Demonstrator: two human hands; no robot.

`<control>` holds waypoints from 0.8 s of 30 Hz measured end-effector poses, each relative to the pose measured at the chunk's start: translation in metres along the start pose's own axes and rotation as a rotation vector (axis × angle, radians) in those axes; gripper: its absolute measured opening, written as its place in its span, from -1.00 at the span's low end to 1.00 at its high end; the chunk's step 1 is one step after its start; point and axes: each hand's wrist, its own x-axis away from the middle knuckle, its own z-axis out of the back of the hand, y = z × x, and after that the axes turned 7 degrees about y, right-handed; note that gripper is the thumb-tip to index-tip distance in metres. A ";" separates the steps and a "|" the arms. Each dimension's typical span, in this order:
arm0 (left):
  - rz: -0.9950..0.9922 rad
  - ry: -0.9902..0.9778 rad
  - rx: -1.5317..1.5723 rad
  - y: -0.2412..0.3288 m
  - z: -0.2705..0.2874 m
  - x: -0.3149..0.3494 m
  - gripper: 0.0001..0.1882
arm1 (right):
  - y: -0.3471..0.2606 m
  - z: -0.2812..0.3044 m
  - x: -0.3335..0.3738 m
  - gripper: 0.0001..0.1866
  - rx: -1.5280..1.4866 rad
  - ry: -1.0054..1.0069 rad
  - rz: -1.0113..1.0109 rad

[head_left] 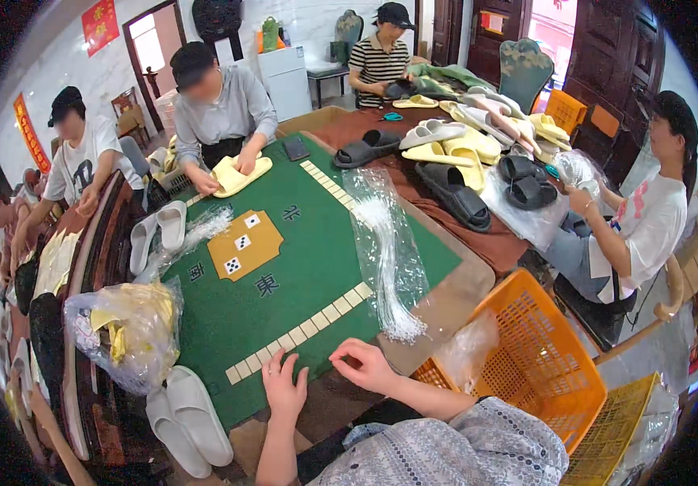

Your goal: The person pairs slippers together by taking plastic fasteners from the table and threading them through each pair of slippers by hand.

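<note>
L hand (pixel 286 392) spread, empty; R hand (pixel 369 369) half-curled, can't tell if holding. Gray slippers (pixel 203 411) nearby: prob. light, soft; grip sides.

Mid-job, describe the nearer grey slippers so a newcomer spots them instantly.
Find the green tabletop. By its near left corner, nearer than the bulging clear bag, lie two grey slippers. Unlike the farther grey pair, these are nearest the left hand.
</note>
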 end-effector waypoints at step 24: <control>0.020 0.060 0.056 -0.005 0.001 -0.001 -0.65 | 0.181 0.322 -0.220 -0.49 0.860 1.266 -0.093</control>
